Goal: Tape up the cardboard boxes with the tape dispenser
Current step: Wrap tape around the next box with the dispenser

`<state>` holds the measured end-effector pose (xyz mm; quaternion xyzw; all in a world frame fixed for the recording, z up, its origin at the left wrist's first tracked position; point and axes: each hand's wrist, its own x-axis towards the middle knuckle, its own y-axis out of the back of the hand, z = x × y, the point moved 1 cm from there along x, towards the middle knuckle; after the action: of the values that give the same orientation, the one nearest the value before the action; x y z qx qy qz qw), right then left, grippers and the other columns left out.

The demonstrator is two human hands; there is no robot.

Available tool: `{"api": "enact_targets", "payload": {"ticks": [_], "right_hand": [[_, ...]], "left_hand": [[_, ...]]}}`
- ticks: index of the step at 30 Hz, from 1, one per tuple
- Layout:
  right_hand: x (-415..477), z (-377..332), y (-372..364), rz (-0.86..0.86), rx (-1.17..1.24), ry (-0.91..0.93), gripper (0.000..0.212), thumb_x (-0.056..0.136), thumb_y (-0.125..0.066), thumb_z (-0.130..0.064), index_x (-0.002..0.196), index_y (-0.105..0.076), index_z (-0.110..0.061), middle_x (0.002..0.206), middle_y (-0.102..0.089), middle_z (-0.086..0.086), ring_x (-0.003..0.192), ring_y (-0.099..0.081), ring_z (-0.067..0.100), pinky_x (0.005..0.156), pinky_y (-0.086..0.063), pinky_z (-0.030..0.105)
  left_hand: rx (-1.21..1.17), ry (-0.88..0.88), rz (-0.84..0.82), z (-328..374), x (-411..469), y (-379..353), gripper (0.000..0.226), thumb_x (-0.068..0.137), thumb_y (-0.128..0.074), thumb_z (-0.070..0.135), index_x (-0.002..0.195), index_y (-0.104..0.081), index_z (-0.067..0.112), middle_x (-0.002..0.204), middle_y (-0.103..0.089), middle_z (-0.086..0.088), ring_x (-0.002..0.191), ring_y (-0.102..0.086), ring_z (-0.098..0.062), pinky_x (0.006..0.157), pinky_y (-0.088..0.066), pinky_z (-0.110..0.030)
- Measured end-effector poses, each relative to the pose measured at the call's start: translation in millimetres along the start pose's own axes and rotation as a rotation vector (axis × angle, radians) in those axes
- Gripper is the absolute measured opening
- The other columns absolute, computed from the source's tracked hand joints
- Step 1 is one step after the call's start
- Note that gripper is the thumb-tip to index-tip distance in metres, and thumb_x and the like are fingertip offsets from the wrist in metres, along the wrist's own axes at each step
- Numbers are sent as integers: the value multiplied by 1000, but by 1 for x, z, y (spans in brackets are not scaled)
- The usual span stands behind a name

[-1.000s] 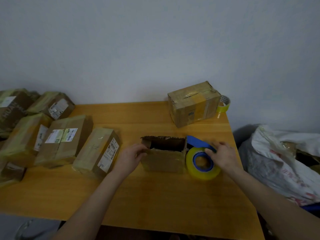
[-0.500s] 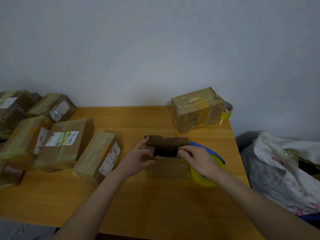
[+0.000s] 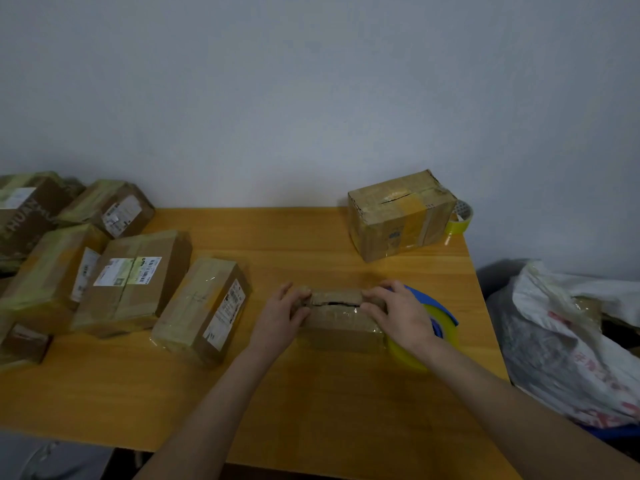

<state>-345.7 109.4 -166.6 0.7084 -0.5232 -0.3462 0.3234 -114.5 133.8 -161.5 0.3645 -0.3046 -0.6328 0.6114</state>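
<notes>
A small cardboard box [image 3: 341, 322] lies at the middle of the wooden table [image 3: 311, 403]. Its top flaps are folded down, with a narrow dark slit between them. My left hand [image 3: 280, 315] grips the box's left end, fingers over the top and thumb on the front. My right hand [image 3: 403, 313] holds the right end the same way. The blue tape dispenser [image 3: 441, 322] with its yellow roll stands on the table against the box's right side, partly hidden behind my right hand and wrist. Neither hand holds it.
Another cardboard box [image 3: 398, 216] sits at the back right with a spare tape roll [image 3: 461, 221] behind it. Several taped parcels [image 3: 135, 278] fill the table's left side. A white plastic bag [image 3: 571, 341] lies past the right edge.
My right hand let go of the dispenser and moved onto the box. The open flaps have been folded down, and both hands now hold them closed.
</notes>
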Motion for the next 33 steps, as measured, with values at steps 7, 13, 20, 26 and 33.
{"api": "enact_targets", "payload": {"ticks": [7,13,20,26,33], "right_hand": [[-9,6,-4,-46,160,-14,55,87,-69,-41,138,-52,-33,137,-45,-3,123,-49,17,99,-46,33],[-9,1,-8,-27,145,-84,49,90,-66,-38,137,-53,-35,142,-43,1,127,-47,22,101,-46,39],[-9,28,19,22,325,-156,35,95,-57,-43,123,-66,-24,127,-64,-1,119,-57,20,97,-49,40],[-22,101,17,-125,113,-583,88,79,-72,-54,146,-32,-13,141,-42,13,123,-46,33,84,-48,38],[-1,106,14,-144,183,-647,35,81,-76,-27,70,-44,-18,65,-50,5,57,-50,21,53,-39,36]], "left_hand": [[-157,65,79,5,-4,-4,34,94,-60,14,127,-62,18,115,-66,-7,99,-60,-19,76,-44,-16],[-70,16,147,4,-7,-13,33,92,-62,12,124,-65,16,149,-39,-4,126,-47,-22,101,-41,-27],[-8,-93,53,4,-7,-15,37,94,-58,13,130,-58,18,148,-42,4,142,-28,-14,115,-21,-28],[-36,-72,60,3,-4,-18,33,92,-61,11,124,-63,17,144,-46,6,141,-32,-18,113,-25,-29],[-40,-66,50,0,-3,-19,34,91,-61,10,124,-64,17,142,-47,8,131,-43,-14,105,-31,-20]]}}
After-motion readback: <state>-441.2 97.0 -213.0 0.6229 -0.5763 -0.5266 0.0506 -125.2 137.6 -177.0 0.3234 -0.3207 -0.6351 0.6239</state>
